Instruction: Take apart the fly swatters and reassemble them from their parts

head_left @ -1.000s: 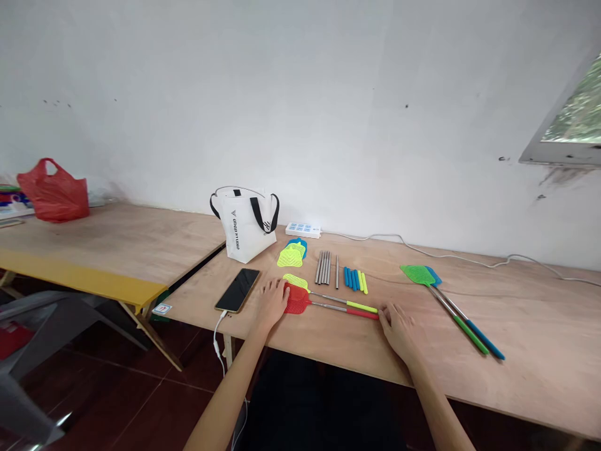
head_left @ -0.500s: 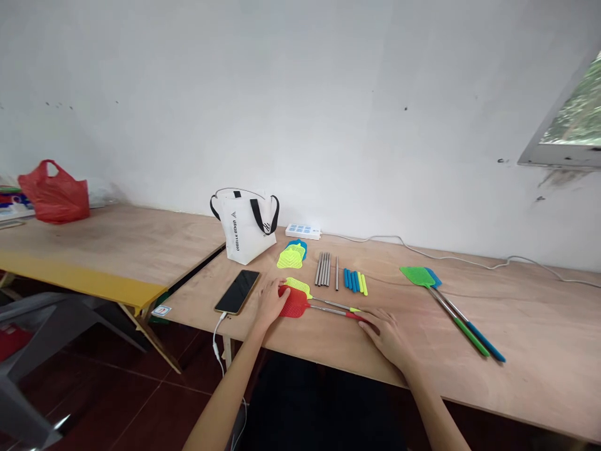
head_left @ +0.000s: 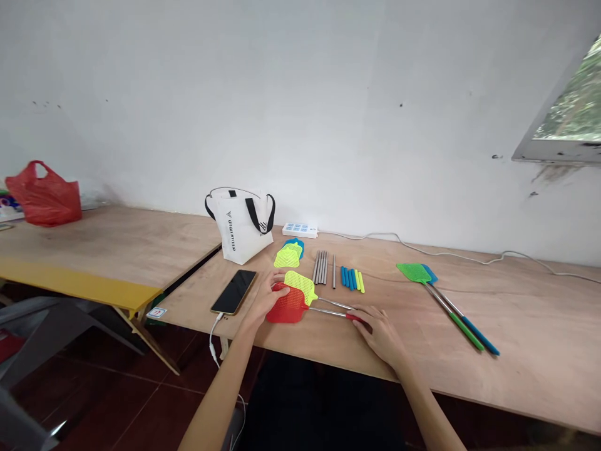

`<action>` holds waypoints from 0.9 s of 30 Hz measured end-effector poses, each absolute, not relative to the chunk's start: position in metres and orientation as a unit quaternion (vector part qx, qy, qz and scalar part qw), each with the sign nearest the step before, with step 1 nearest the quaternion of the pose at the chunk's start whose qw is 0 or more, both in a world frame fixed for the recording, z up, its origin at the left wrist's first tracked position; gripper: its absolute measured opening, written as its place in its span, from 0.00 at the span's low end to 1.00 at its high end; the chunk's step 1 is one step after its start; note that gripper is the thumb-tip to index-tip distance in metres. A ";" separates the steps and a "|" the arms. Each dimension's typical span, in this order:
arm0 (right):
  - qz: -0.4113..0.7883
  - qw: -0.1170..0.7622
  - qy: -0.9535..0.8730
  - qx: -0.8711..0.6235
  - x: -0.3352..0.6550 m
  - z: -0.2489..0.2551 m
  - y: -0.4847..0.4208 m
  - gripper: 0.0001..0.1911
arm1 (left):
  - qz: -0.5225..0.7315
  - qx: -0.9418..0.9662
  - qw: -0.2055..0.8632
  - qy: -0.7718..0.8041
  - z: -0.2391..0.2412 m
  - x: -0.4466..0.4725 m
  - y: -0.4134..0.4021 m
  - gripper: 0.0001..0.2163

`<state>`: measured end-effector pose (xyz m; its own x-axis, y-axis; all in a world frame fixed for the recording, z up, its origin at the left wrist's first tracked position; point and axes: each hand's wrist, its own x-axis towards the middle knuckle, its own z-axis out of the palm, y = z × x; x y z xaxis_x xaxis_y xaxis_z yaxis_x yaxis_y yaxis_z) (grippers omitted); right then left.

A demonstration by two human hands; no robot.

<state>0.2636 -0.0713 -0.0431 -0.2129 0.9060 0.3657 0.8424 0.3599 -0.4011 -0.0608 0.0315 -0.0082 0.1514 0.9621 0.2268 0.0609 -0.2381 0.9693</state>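
Two fly swatters lie side by side at the table's front, a red fly swatter (head_left: 287,305) nearer me and a yellow fly swatter (head_left: 300,285) behind it. My left hand (head_left: 267,299) is closed at their heads, its thumb on the red mesh and its fingers by the yellow head's left edge. Over the handle ends, my right hand (head_left: 381,331) is curled, hiding the yellow grip and part of the red one. Farther back are loose yellow swatter heads (head_left: 287,255) on blue ones (head_left: 295,243), several metal tubes (head_left: 321,268), and blue grips (head_left: 348,278) with yellow grips (head_left: 359,281).
A green fly swatter (head_left: 414,272) and a blue fly swatter (head_left: 479,332) lie at right. A phone (head_left: 233,292) on a cable, a white bag (head_left: 241,235) and a power strip (head_left: 299,230) are at left and back. A red plastic bag (head_left: 44,197) sits on another table.
The red swatter's head has shifted left and toward me, and more of the yellow head shows. Both hands stay at the same two swatters. The view has turned slightly right.
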 end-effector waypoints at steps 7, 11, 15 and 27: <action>0.035 0.302 -0.786 -0.538 0.263 -0.044 -0.072 0.17 | 0.527 0.594 0.471 0.384 0.000 -0.051 0.024 0.23; 0.043 0.327 -0.765 -0.553 0.274 -0.041 -0.070 0.18 | 0.554 0.571 0.443 0.412 -0.005 -0.054 0.031 0.20; 0.045 0.380 -0.682 -0.623 0.306 -0.037 -0.070 0.19 | 0.549 0.552 0.426 0.461 -0.011 -0.066 0.040 0.20; -0.130 0.220 -0.464 -0.848 0.418 -0.056 -0.094 0.24 | 0.315 0.767 0.186 0.527 -0.029 -0.065 0.030 0.12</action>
